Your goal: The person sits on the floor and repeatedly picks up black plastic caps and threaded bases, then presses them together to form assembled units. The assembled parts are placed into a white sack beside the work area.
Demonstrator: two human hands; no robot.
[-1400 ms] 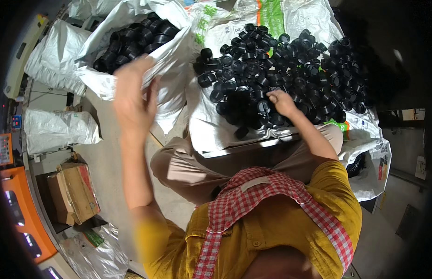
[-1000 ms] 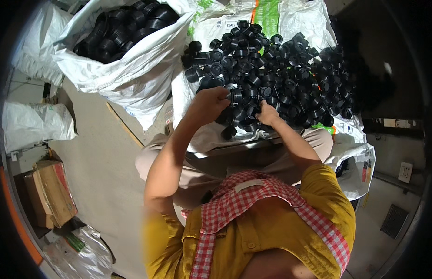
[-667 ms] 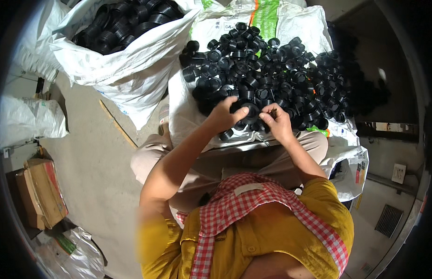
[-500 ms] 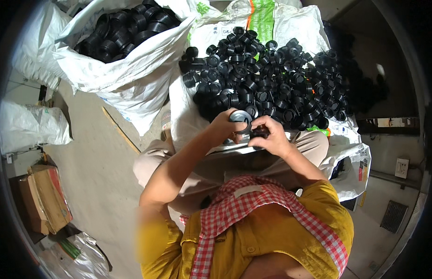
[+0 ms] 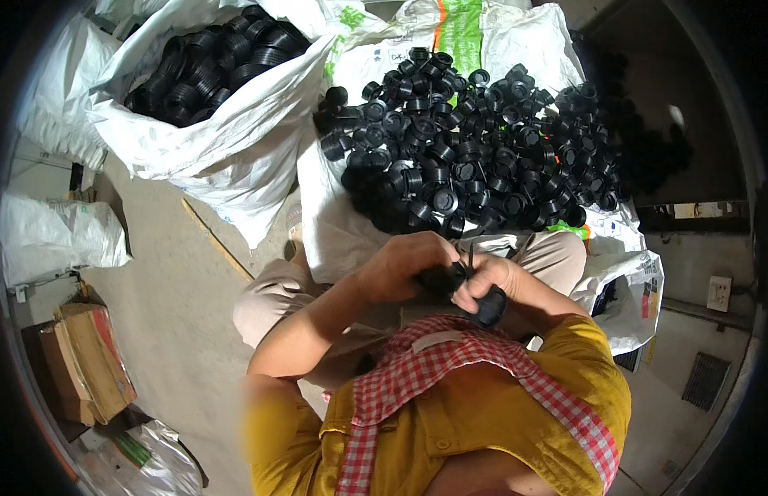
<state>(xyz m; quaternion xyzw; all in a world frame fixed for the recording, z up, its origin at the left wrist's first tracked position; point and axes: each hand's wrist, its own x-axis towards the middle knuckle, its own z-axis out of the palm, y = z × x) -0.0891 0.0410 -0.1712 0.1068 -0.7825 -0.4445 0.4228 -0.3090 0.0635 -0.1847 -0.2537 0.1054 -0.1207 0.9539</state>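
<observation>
- Head view: at the grip, the left hand (image 5: 413,260) is curled round a dark piece (image 5: 438,282), its fingertips partly hidden; the right hand (image 5: 489,273) is closed narrowly, thumb and fingers on a round black piece (image 5: 491,308).
- The round black piece pokes out below the right fingers, on the side toward the apron (image 5: 442,326); the dark piece sits between the hands. Whether the two are joined cannot be told.
- Handling of these pieces looks under way rather than finished, as both hands are engaged on them.
- Just beyond the grip, the heap of black caps (image 5: 467,172) lies loose on a white sheet (image 5: 330,240), apart from the hands. By its size, much seems left.
- Farther out, ahead and to the left of the grip, an open white sack (image 5: 235,153) holds many black ringed pieces (image 5: 206,70); if those count as done, a good share is through.
</observation>
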